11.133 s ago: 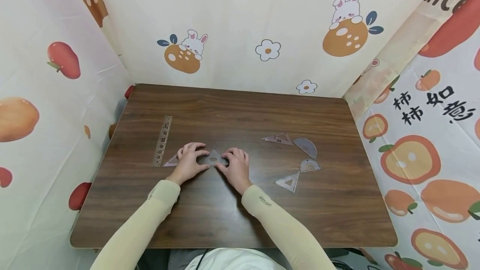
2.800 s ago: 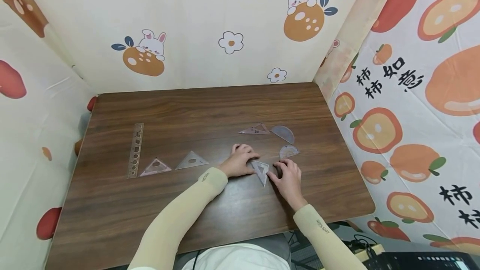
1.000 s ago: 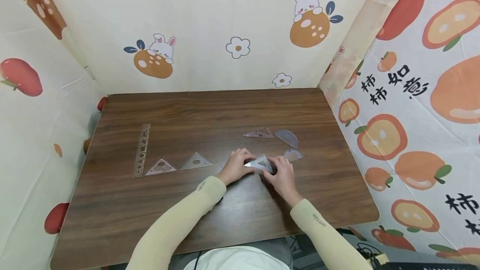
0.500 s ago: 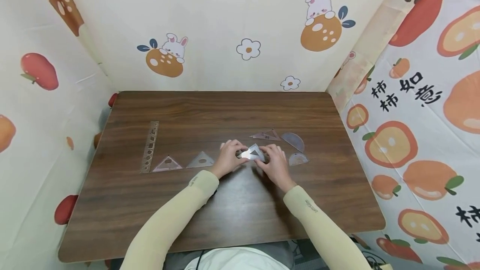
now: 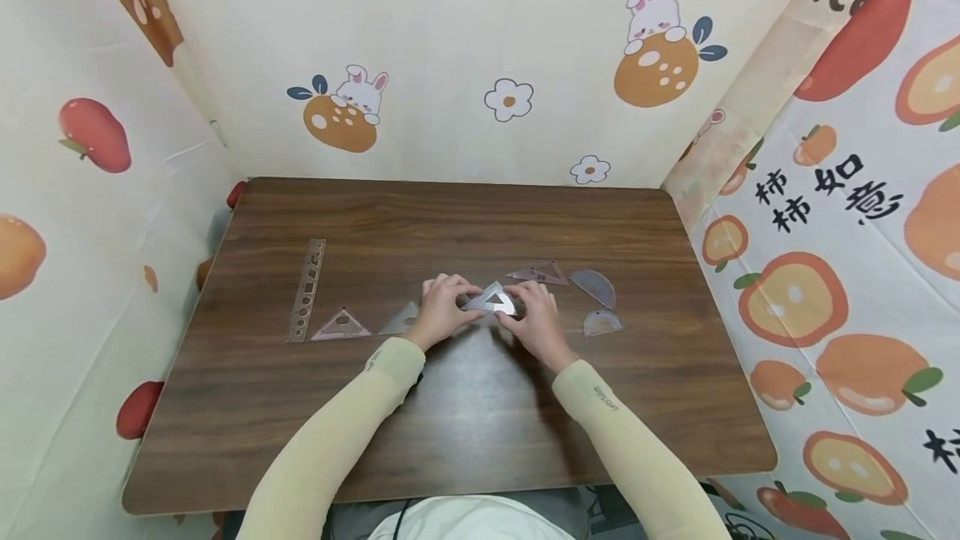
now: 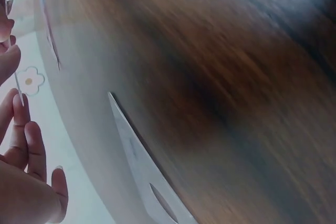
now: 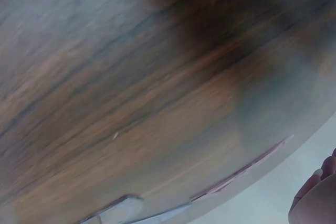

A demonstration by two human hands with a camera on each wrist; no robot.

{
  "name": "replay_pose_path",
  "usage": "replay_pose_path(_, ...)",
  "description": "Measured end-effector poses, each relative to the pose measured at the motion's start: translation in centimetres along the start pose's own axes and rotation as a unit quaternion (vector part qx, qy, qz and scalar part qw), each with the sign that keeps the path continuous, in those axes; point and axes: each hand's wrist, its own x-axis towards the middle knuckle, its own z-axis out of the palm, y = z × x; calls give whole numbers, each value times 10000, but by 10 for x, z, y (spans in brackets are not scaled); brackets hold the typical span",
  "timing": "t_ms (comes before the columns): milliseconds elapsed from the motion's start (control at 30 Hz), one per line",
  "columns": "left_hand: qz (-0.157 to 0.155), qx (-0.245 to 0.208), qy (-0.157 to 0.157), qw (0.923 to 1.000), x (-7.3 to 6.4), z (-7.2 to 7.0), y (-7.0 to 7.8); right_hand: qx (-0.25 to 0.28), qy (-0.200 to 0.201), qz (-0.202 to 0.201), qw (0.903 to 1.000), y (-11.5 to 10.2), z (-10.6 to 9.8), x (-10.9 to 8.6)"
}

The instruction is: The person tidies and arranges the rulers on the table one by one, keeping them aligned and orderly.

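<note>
A clear set square (image 5: 494, 300) with a triangular cut-out is held between both hands near the middle of the table. My left hand (image 5: 441, 312) pinches its left corner, and my right hand (image 5: 540, 328) pinches its right side. Seen edge-on in the left wrist view, the held set square is a thin line between the fingertips of the left hand (image 6: 23, 177) and the other hand. Just left of my left hand lies another clear set square (image 5: 397, 321) with a round hole, partly hidden by that hand. The right wrist view catches only the right hand's (image 7: 317, 195) edge.
Farther left on the wooden table (image 5: 465, 432) lie a pinkish set square (image 5: 342, 325) and an upright stencil ruler (image 5: 307, 290). To the right are another pinkish set square (image 5: 542, 273), a bluish protractor (image 5: 595, 287) and a clear protractor (image 5: 602, 322).
Eleven seconds ago both hands were on the round-holed set square. Since then they took the triangular-holed one from below the protractors, and have carried it left and turned it.
</note>
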Motion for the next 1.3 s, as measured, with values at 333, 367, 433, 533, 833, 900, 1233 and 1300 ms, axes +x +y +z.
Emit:
replay_pose_path(333, -293, 131, -269, 9991, -5, -4, -12, 89, -313, 213, 9992, -3, 14, 2)
replay_pose_path(367, -294, 190, -273, 9990, -6, -4, -14, 91, -331, 210, 9992, -3, 15, 2)
replay_pose_path(433, -307, 249, -327, 9987, -7, -4, -16, 73, -357, 208, 9991, -3, 18, 0)
replay_pose_path(533, -335, 283, -440, 9981, -10, -2, -19, 27, -396, 218, 9990, -3, 22, -4)
replay_pose_path(833, -416, 435, -486, 9970, -19, 6, -22, -38, -595, 350, 9976, -1, 30, -11)
replay_pose_path(900, -443, 467, -487, 9967, -21, 7, -22, -60, -656, 398, 9970, -1, 31, -12)
replay_pose_path(1233, -584, 635, -518, 9949, -24, 7, -20, -223, -738, 424, 9961, 0, 34, -13)
replay_pose_path(1300, -595, 626, -512, 9949, -24, 7, -20, -241, -796, 444, 9955, -1, 34, -12)
